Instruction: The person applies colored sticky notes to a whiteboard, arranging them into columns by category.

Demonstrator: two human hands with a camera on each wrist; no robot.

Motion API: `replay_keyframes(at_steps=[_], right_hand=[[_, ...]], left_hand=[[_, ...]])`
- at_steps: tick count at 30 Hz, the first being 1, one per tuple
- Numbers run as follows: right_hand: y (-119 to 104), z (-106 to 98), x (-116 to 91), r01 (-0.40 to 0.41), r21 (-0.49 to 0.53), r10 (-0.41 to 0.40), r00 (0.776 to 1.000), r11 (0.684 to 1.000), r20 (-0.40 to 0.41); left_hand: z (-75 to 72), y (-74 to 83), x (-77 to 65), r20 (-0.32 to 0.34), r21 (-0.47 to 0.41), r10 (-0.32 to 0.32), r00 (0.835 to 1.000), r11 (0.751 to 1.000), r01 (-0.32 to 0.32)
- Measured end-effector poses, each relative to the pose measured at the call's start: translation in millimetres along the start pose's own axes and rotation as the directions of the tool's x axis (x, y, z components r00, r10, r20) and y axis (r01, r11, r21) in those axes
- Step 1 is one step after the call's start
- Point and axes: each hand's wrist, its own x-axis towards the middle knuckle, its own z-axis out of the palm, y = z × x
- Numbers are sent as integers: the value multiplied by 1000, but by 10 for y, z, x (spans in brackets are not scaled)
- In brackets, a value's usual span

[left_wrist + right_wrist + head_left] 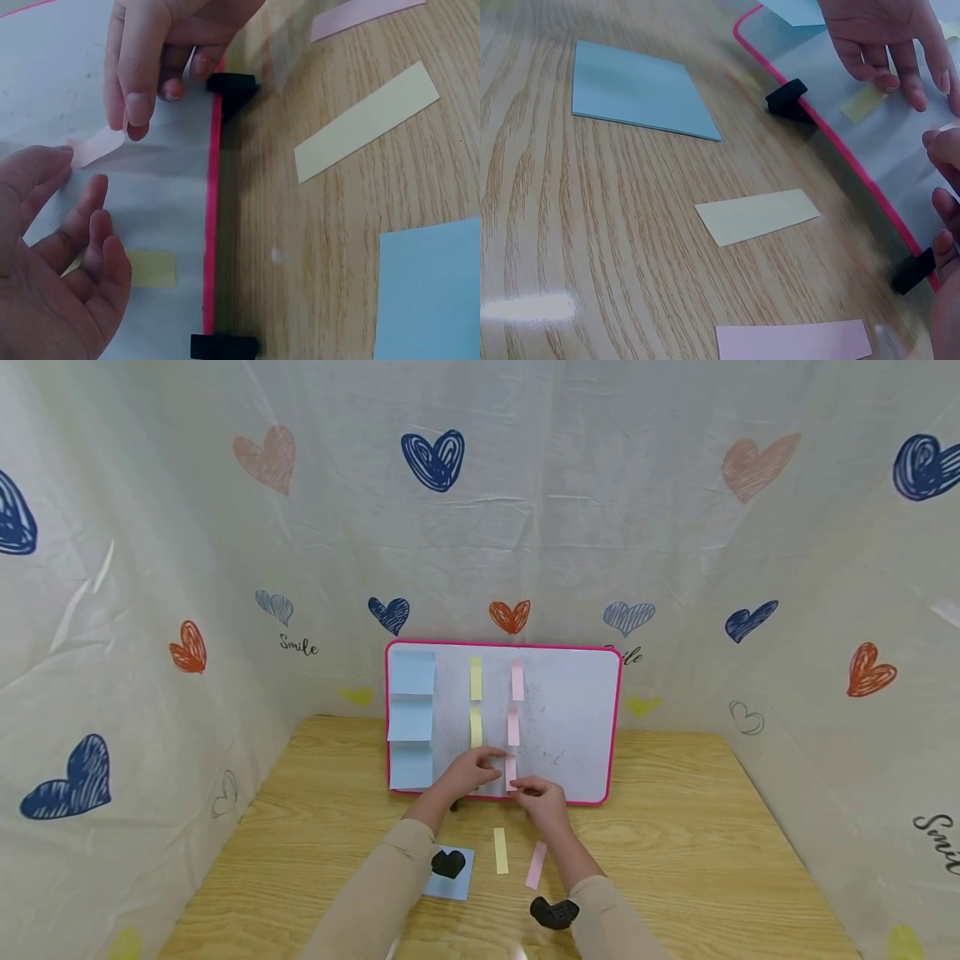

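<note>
A small whiteboard [566,727] with a pink frame stands against the curtain, bearing blue sticky notes [412,673] at its left, a column of yellow strips [476,679] and a column of pink strips [517,681]. My right hand [542,802] pinches the lower end of the bottom pink sticky strip [101,146] between thumb and fingers, and that end curls off the board. At the strip's upper end, fingertips of my left hand [468,774] touch it, the other fingers loosely bent. A yellow strip [154,269] on the board is partly hidden behind the left hand.
On the wooden table [675,827] lie a blue sticky pad [641,94], a yellow strip pad [757,217] and a pink strip pad [795,341]. Black feet [787,99] prop the board's lower edge. A heart-printed curtain [562,527] surrounds the table.
</note>
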Motion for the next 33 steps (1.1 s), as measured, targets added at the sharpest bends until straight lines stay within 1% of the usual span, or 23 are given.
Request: replay_keyframes(at_steps=[2,7,8,11,16,20,23,25,29,33], right_hand=[[69,-19,19,14,-15,-14,1000,1000,5],[306,-57,85,-13,-55,13,1000,998,1],[326,-62,88,-33,-55,32,999,998,-3],[376,-87,87,-53,-41,54,998,998,11],[399,-146,82,-88,-33,90,994,996,68],[359,-200,67,-113,-12,114,983,994,145],[252,-233,25,-106,3,104,975,994,198],[161,-251,-12,-105,4,102,971,994,217],[23,-280,-71,-112,-26,115,971,993,210],[14,-320,-84,-135,-38,140,973,990,184]], left_hand=[[7,0,4,3,-9,1,1000,1000,-1],[13,-2,2,2,-26,7,1000,1000,-7],[15,-3,2,1,-28,6,1000,1000,-6],[23,-11,3,0,-36,0,1000,999,0],[43,-18,4,4,-60,-11,1000,998,11],[57,-16,-1,2,-90,-29,1000,996,29],[69,-17,-7,0,-110,-33,999,993,32],[77,-22,-11,-1,-120,-25,1000,992,25],[101,-18,-31,1,-153,-16,1000,988,16],[126,-3,-44,7,-184,-7,1000,983,8]])
